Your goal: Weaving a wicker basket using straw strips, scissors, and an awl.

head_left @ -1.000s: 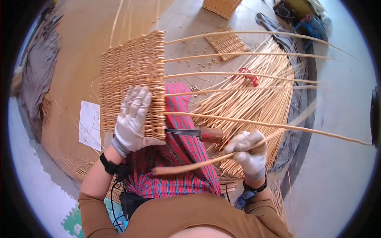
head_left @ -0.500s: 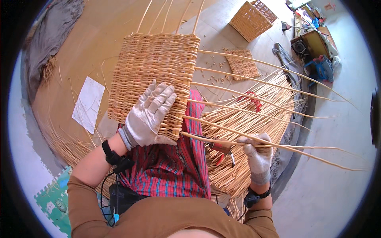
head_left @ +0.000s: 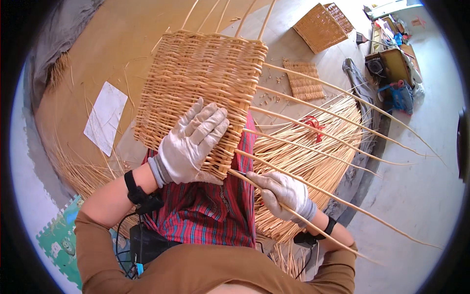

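Note:
A square woven wicker panel (head_left: 200, 68), with long rods sticking out from its top and right edges, is held over red checked cloth (head_left: 205, 215). My gloved left hand (head_left: 193, 142) grips the panel’s lower part, fingers over the weave and thumb near the bottom edge. My gloved right hand (head_left: 281, 196) is closed around a pale rod (head_left: 327, 234) just right of the panel’s lower right corner, where this rod’s end meets the weave. A thin dark metal piece, partly hidden, shows at the right fingertips.
A loose bundle of rods (head_left: 323, 171) with red ties lies to the right. Beyond are a small woven mat (head_left: 302, 78), a wicker basket (head_left: 317, 30) and cluttered items (head_left: 391, 68). A white sheet (head_left: 104, 120), scattered rods and grey cloth (head_left: 61, 29) are on the left.
The panel and my left hand have shifted up and right in view. My right hand has moved left toward the panel’s corner, and the rod it holds now meets that edge.

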`<act>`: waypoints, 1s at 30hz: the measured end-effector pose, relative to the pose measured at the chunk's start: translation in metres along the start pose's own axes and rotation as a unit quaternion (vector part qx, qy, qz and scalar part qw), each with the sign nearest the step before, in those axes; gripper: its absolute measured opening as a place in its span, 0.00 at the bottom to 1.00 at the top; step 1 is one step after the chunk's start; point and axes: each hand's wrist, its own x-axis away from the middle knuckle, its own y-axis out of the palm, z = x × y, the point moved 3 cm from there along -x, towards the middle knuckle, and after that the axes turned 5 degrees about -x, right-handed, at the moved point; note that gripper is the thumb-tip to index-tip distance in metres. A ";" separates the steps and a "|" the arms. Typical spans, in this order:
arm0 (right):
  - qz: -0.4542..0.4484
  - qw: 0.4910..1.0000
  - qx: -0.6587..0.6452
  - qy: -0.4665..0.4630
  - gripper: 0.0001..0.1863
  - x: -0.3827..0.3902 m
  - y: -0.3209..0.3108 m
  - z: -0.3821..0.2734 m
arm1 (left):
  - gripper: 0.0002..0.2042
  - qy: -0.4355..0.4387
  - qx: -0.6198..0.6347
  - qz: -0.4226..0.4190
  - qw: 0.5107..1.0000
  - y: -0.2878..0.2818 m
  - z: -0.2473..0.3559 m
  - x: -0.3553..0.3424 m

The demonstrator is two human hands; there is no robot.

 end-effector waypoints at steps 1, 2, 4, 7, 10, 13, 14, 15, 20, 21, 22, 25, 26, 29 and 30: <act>-0.046 0.998 0.037 0.008 0.23 -0.004 0.000 -0.001 | 0.39 -0.001 0.002 0.011 1.000 -0.001 -0.001 0.000; -0.010 0.998 0.046 -0.028 0.22 -0.005 -0.002 0.005 | 0.39 0.006 -0.006 0.021 1.000 0.002 -0.001 -0.002; -0.008 0.999 -0.029 -0.018 0.22 -0.009 0.002 0.025 | 0.38 -0.002 -0.001 0.018 1.000 0.002 0.000 -0.005; -0.020 0.990 -0.136 0.017 0.22 -0.021 -0.002 0.030 | 0.37 -0.010 0.011 0.011 1.000 0.001 0.000 -0.004; -0.155 0.948 -0.257 0.104 0.24 -0.034 -0.003 0.029 | 0.39 0.001 0.010 0.001 1.000 0.001 -0.005 -0.001; -0.235 0.916 -0.262 0.192 0.25 -0.050 -0.013 0.024 | 0.48 0.006 -0.010 -0.003 1.000 0.001 -0.002 0.000; -0.223 0.941 -0.225 0.122 0.25 -0.052 -0.014 0.023 | 0.51 0.001 0.016 0.007 1.000 0.000 -0.002 0.000; -0.225 0.941 -0.222 0.123 0.25 -0.050 -0.014 0.021 | 0.54 -0.002 0.042 0.017 0.999 0.000 -0.002 0.001; -0.183 0.971 -0.108 0.108 0.26 -0.039 0.006 0.021 | 0.61 0.009 0.025 0.014 1.000 -0.001 -0.001 0.003; -0.163 0.975 -0.134 0.069 0.29 -0.038 0.008 0.018 | 0.62 0.011 0.036 0.007 0.999 -0.001 0.000 0.003; -0.142 0.986 -0.071 0.049 0.31 -0.032 -0.001 0.015 | 0.62 0.018 0.030 0.021 0.999 0.000 -0.003 0.002; -0.037 0.995 -0.021 0.085 0.36 -0.019 0.011 0.027 | 0.62 0.016 0.038 0.024 0.999 0.000 -0.007 0.003; -0.034 0.993 0.056 0.098 0.36 -0.019 0.009 0.028 | 0.61 0.016 0.037 0.033 0.999 -0.001 -0.007 0.003; 0.000 0.980 0.200 0.009 0.35 -0.025 -0.003 0.019 | 0.60 0.007 0.037 0.036 0.999 -0.003 -0.006 0.002; 0.018 0.980 0.197 0.008 0.35 -0.020 0.000 0.019 | 0.60 0.019 0.040 0.036 0.998 -0.004 -0.008 0.000</act>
